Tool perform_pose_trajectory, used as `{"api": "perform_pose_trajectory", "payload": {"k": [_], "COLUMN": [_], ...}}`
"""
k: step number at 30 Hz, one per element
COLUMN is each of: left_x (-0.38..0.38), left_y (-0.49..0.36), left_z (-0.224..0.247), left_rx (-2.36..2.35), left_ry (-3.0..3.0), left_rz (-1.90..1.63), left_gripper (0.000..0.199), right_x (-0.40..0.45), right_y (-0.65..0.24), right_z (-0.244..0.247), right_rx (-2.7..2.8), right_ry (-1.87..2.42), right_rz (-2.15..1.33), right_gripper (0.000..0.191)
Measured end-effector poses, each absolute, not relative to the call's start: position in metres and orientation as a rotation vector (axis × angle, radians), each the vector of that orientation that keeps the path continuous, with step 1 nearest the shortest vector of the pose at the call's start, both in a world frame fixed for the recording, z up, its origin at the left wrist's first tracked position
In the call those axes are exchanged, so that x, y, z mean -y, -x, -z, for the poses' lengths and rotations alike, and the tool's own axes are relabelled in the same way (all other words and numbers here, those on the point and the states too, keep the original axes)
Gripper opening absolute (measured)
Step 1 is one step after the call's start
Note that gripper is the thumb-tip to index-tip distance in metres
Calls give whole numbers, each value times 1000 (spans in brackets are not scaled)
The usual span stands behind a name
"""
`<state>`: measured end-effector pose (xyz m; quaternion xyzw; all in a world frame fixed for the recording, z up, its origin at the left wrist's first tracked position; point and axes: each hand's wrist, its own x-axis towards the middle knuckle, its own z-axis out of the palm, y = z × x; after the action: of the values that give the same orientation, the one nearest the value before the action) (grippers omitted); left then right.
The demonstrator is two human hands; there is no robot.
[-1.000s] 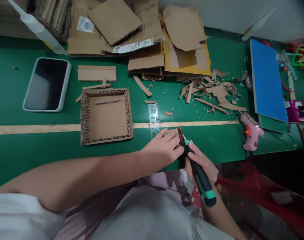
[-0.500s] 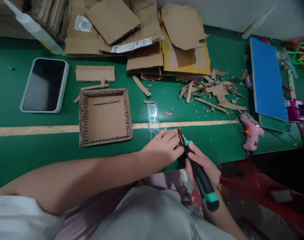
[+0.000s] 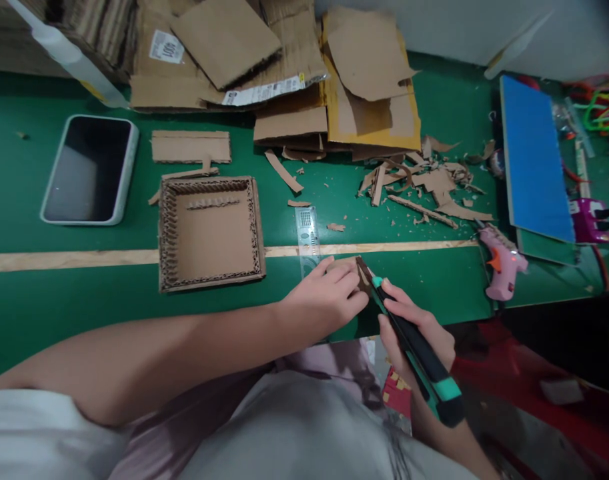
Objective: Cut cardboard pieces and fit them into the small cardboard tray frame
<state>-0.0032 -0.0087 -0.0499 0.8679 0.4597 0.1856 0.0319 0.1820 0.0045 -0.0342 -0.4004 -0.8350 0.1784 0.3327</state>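
Near the table's front edge, my left hand (image 3: 329, 293) presses down on a small cardboard piece (image 3: 351, 262), its fingers bent over it and hiding most of it. My right hand (image 3: 421, 323) is wrapped round a black and green utility knife (image 3: 419, 353). The knife's blade end touches the right edge of the piece, just beside my left fingertips. A clear plastic ruler (image 3: 307, 233) lies behind my left hand, its near end partly covered. To the left sits a shallow square cardboard tray (image 3: 211, 280) with exposed corrugated edges and a loose strip inside.
Cardboard scraps (image 3: 437, 187) litter the back right. A pink glue gun (image 3: 504, 263) and a blue board (image 3: 537, 160) lie at the right. Stacked cardboard sheets (image 3: 224, 40) fill the back. A phone (image 3: 91, 170) lies at the left, on the green table (image 3: 24, 307).
My right hand has shifted right and slightly down, and the knife's handle has swung to the right. My left hand stays in place on the cardboard piece.
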Motion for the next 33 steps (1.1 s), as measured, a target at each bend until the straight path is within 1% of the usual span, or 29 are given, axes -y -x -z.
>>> {"api": "perform_pose_trajectory", "payload": {"k": [3, 7, 12, 19, 28, 33], "left_x": [9, 9, 8, 8, 9, 8], "left_y": [3, 3, 4, 5, 4, 4], "left_z": [51, 51, 49, 46, 47, 46], "left_rx": [-1412, -1410, -1402, -1400, -1398, -1392], "left_ry": [-2669, -2669, -2666, -2663, -2660, -2653], "left_rz": [-572, -599, -587, -567, -551, -535], "left_gripper": [15, 13, 13, 16, 19, 20], "right_x": [-7, -5, 3, 8, 7, 15], "right_y": [-179, -179, -185, -191, -199, -201], "right_z": [33, 30, 35, 51, 47, 51], "right_rx": [2193, 2225, 2230, 2169, 2308, 2226], "right_ry": [1026, 1005, 969, 917, 864, 912], "right_rz": [-535, -514, -443, -445, -353, -377], "right_gripper": [30, 30, 44, 49, 44, 44]}}
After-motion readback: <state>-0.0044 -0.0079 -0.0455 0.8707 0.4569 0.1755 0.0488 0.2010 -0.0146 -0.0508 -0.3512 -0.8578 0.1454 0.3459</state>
